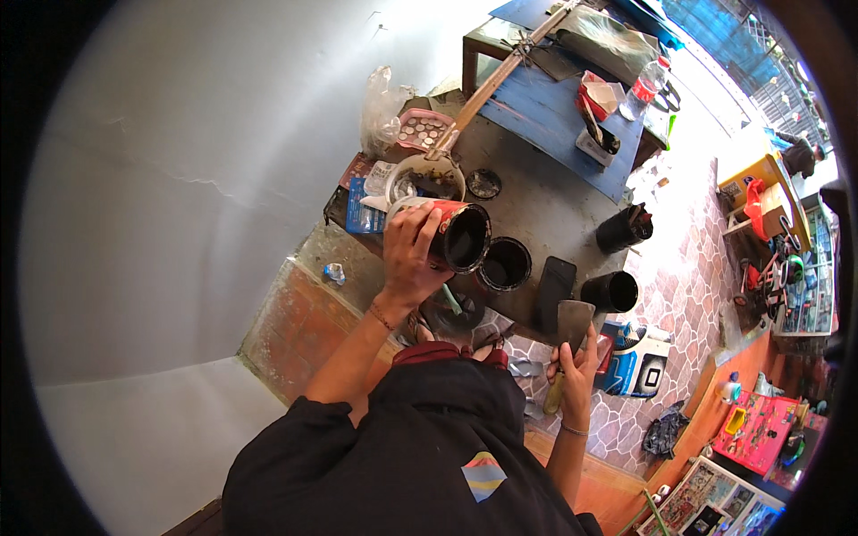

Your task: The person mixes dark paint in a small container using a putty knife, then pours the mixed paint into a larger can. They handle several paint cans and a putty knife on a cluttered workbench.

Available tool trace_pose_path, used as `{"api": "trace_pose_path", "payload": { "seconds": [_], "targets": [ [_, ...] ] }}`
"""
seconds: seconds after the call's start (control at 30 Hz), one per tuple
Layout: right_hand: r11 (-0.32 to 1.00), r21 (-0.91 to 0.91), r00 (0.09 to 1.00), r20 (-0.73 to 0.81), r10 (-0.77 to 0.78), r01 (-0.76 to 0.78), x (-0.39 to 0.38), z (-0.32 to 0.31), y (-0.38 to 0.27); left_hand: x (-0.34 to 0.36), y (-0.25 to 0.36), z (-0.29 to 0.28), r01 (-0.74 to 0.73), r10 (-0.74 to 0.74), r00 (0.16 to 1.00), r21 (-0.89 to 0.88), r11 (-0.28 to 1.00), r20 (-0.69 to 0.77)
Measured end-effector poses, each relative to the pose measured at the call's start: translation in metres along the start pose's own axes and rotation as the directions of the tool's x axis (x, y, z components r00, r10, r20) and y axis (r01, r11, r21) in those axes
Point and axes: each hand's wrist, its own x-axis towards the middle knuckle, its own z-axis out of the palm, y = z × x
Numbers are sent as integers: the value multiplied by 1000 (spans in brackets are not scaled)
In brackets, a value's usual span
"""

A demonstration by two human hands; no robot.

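Note:
My left hand is wrapped round a red can, tipped so that its black-coated mouth faces right and toward me. Just right of that mouth stands a black-lined open container; whether the two touch I cannot tell. A putty knife is in my right hand, its wide dark blade pointing away from me and its handle below my fingers. Past the blade lie a dark flat rectangular object and a black cup-shaped container. Another black container with things sticking out stands farther right.
A dirty white bucket stands behind the can, near a pink tray of round pieces and a plastic bag. A blue tabletop holds a clear bottle. The pale wall rises on the left.

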Motion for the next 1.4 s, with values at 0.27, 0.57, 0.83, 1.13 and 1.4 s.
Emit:
{"api": "trace_pose_path", "payload": {
  "seconds": [0.27, 0.57, 0.83, 1.13, 1.4],
  "targets": [
    [999, 20, 999, -11, 38, -38, -8, 1, 2, -9, 7, 5, -3, 1, 996, 23, 1000, 85],
    [999, 25, 999, -34, 30, -29, -14, -3, 8, -10, 16, 15, 14, -16, 995, 14, 1000, 102],
    [998, 49, 998, -28, 48, -47, -15, -7, 10, -6, 18, 22, -59, 52, 994, 65, 996, 100],
    [998, 47, 998, -35, 45, -43, -13, -9, 9, -3, 26, 24, -22, 17, 991, 37, 999, 130],
    [999, 27, 998, -52, 41, -39, -12, -10, 6, 2, 26, 15, -39, 30, 964, 29, 999, 266]
  ]
}}
